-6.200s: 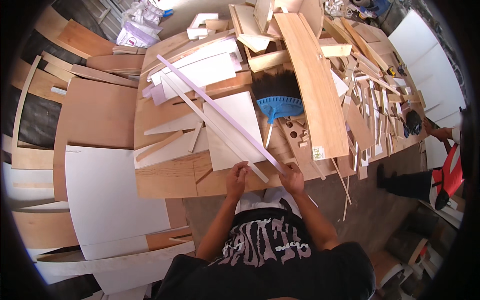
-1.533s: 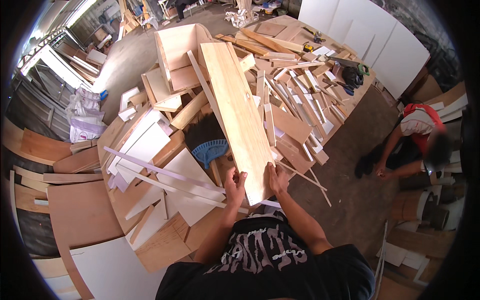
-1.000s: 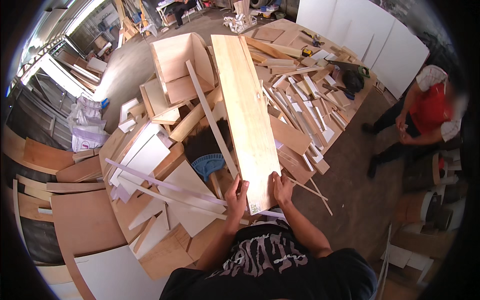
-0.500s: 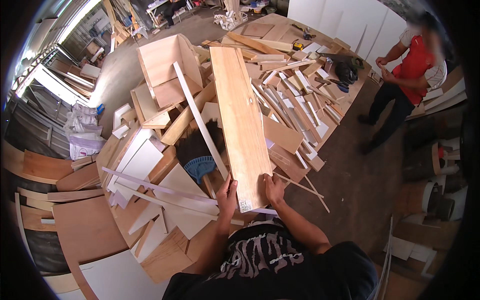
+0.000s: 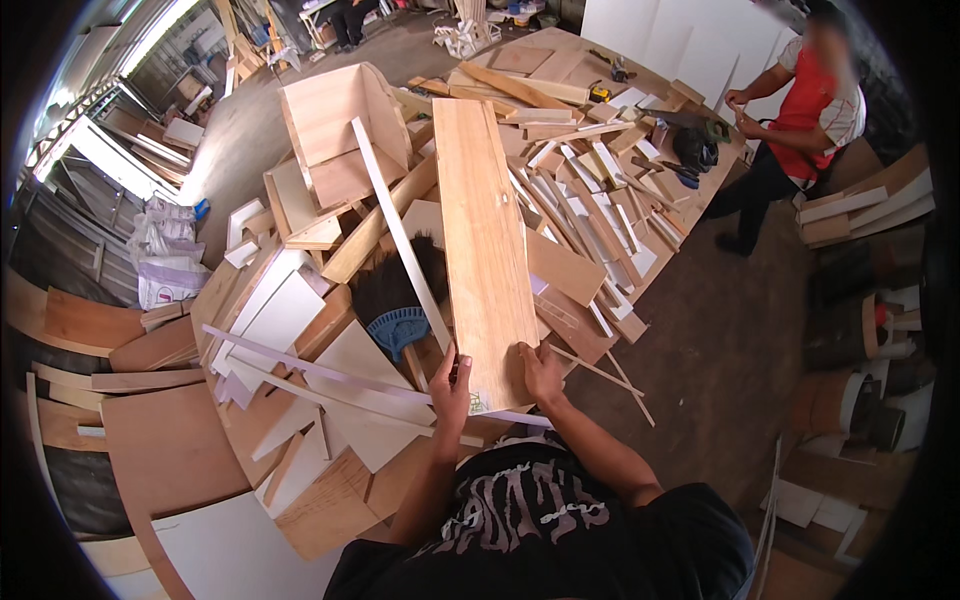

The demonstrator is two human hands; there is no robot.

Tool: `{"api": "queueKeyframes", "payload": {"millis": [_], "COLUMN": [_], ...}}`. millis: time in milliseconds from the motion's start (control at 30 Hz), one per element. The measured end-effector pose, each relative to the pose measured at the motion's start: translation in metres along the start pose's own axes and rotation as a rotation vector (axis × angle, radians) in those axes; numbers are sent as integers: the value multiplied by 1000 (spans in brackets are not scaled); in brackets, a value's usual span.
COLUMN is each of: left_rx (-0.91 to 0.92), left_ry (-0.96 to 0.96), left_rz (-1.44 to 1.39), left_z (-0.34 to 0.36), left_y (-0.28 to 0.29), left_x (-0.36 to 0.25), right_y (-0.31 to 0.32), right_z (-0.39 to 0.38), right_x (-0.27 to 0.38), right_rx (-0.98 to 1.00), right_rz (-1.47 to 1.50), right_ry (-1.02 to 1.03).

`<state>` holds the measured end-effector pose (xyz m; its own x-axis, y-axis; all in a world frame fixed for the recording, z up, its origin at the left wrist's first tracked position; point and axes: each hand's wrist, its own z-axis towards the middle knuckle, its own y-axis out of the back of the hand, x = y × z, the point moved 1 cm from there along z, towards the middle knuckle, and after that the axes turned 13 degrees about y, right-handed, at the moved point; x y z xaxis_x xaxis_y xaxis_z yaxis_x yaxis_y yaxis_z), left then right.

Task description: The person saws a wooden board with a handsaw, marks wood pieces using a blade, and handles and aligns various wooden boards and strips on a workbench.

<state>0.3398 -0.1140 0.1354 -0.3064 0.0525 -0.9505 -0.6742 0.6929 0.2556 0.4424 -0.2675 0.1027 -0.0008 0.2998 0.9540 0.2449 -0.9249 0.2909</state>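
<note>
A long, light pine board (image 5: 480, 220) points away from me over the cluttered work table, its near end between my hands. My left hand (image 5: 453, 385) grips its left edge, and my right hand (image 5: 540, 370) grips its right edge. Just left of the board lies a narrow white strip (image 5: 395, 225). Under that strip is a blue broom head with black bristles (image 5: 398, 327). A lilac strip (image 5: 290, 355) crosses the white panels at the lower left. An open plywood box (image 5: 335, 130) stands beyond, to the left of the board's far end.
Offcuts (image 5: 600, 210) cover the table's right side, with a saw, a tape measure (image 5: 600, 93) and black tools. A person in red (image 5: 810, 110) stands at the right. Sheets (image 5: 160, 450) lie at the left; white panels (image 5: 650, 40) lean behind; another person (image 5: 350, 20) is at the back.
About six seconds ago my hands were on the thin strips; now they hold the pine board. The co-worker in red was bent low, then rose and moved toward the table's back right.
</note>
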Motion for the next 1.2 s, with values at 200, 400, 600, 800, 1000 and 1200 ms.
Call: {"api": "queueKeyframes", "payload": {"millis": [200,400,600,800,1000,1200], "left_rx": [34,-39,-75,-208,-45,-105], "left_ry": [-16,-70,-30,-392,-307,-402], "left_rz": [-46,-30,104,364,415,434], "left_z": [-10,4,11,0,6,-5], "left_y": [0,3,3,0,5,13], "left_x": [-20,-28,-6,6,8,4], "right_y": [1,3,-6,-13,-11,-6], "right_z": [3,9,20,26,35,18], "right_x": [8,29,4,-4,-17,-19], "right_rx": [-18,36,-44,-106,-125,-80], "right_rz": [-100,-40,13,231,317,295], "right_ry": [-32,-71,-41,-126,-129,-95]}}
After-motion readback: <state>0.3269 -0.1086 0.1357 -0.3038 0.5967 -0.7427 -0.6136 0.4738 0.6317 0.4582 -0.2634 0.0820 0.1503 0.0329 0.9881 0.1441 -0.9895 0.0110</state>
